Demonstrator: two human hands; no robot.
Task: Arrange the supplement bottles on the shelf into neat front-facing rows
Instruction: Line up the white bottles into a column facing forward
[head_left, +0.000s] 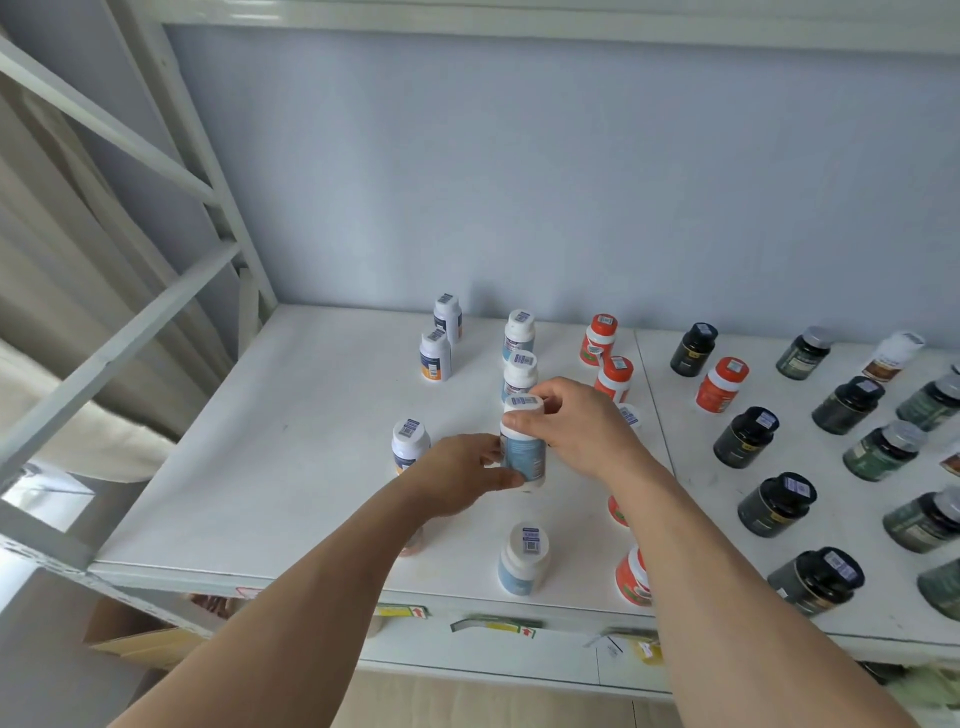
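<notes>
Landmark: held bottle (523, 452)
Left of it: bare shelf (249, 467), open up to the frame post (228, 208)
Behind it: two blue bottles (519, 371) close
Right of it: orange bottles (614, 378), then dark jars (746, 436), narrow gaps

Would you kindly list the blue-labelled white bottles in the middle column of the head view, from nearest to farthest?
Front-edge bottle → held bottle, in both the left hand and right hand → bottle behind it → rearmost bottle.
</notes>
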